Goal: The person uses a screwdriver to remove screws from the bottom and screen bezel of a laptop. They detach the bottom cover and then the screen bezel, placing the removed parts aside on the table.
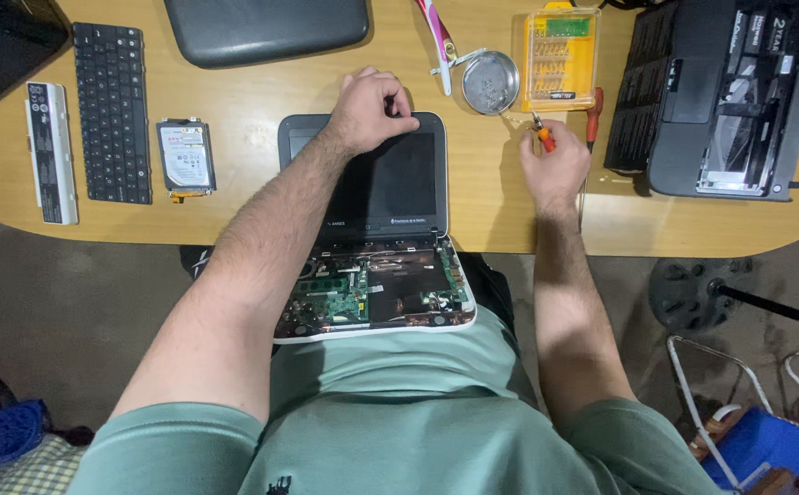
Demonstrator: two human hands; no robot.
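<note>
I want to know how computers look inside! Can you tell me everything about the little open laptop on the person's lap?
The small laptop is grey with a white rim. It lies opened flat: the dark screen half rests on the wooden table, and the base sits on the person's lap. The base has no cover or keyboard, so its green circuit board, black parts and metal pieces show. The left hand grips the top edge of the screen half. The right hand is off to the side, holding an orange-handled screwdriver.
</note>
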